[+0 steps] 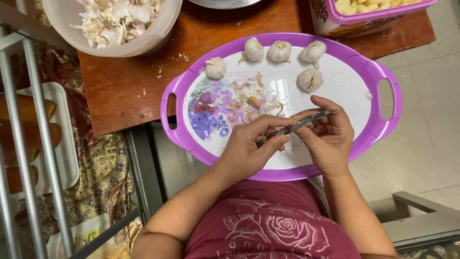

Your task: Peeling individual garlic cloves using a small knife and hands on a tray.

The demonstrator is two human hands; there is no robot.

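My left hand (249, 146) grips the dark handle of a small knife (299, 123), whose worn blade points right across my right hand (328, 139). The right hand's fingers are curled under the blade and its thumb lies along it. Whatever it holds is hidden. Both hands hover over the near part of an oval purple-rimmed tray (378, 127) with a white floral middle. Several whole garlic bulbs (280, 50) lie in a row at the tray's far side. Loose garlic skins (249, 100) are scattered in its centre.
The tray rests on a brown wooden table (124, 91). A pale bowl of garlic peels (115, 21) stands at the far left. A purple-rimmed tub of peeled cloves (369, 12) stands at the far right. A metal rack (28, 144) stands on the left, tiled floor on the right.
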